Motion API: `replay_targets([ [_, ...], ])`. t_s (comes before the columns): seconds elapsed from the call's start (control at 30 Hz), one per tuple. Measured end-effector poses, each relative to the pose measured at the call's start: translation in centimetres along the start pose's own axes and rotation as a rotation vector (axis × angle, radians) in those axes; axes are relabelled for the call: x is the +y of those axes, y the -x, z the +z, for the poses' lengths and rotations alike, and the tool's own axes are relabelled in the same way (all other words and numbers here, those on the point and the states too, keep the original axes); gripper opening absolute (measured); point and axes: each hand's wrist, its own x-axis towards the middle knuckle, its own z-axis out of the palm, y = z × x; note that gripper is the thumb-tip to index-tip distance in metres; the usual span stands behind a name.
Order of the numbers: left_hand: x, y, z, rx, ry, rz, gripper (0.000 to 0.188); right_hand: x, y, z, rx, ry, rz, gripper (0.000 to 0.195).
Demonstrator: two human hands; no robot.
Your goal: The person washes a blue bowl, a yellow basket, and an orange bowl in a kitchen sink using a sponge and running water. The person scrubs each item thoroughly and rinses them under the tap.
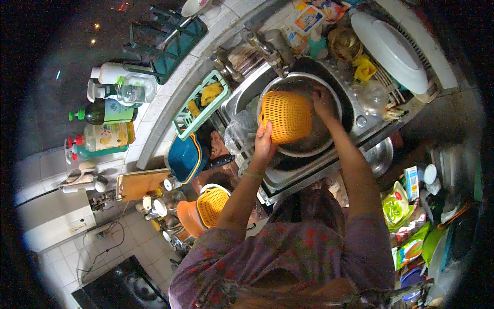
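My left hand (264,141) grips the rim of a yellow perforated plastic basket (287,116), which is tilted on its side over a large round metal basin (301,150). The basin sits in a stainless steel sink (276,181), below a metal faucet (270,52). My right hand (322,102) is to the right of the basket, over the basin; its fingers are blurred, and whether they touch anything is hard to tell. A crumpled clear plastic bag (239,131) lies at the basin's left side.
A green plastic rack (202,106) with sponges stands left of the sink, above nested blue and yellow baskets (185,154). Bottles (110,135) line the ledge. A large white plate (389,50) leans at the right, near a clear lid-like item (372,96). A yellow basket (212,206) sits at lower left.
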Motion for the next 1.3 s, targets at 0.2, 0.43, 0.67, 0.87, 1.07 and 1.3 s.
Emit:
replay_targets([
  [0.2, 1.0, -0.9, -1.1, -0.19, -0.215, -0.079, 0.032, 3.8, 1.9, 0.5, -0.12, 0.688, -0.198, 0.032],
  [0.43, 1.3, -1.2, -2.3, -0.076, -0.269, -0.158, 0.026, -3.6, 0.7, -2.4, -0.422, 0.217, -0.039, 0.029],
  [0.67, 0.8, -1.7, 0.5, -0.274, -0.426, -0.054, 0.03, -11.8, 2.9, -2.3, -0.408, 0.177, -0.693, 0.011],
  [0.87, 0.3, -1.9, -0.8, -0.292, -0.595, -0.103, 0.035, -10.0, 2.8, -1.4, -0.387, 0.238, -0.636, 0.012],
  [1.07, 1.0, -2.0, 0.0, -0.264, -0.592, -0.122, 0.026, -13.3, 1.4, -3.1, -0.486, 0.242, -0.667, 0.01],
  [1.3, 0.7, -2.0, -0.6, -0.36, -0.455, -0.026, 0.023, -11.6, 3.0, -1.6, -0.559, 0.182, -0.796, 0.009],
])
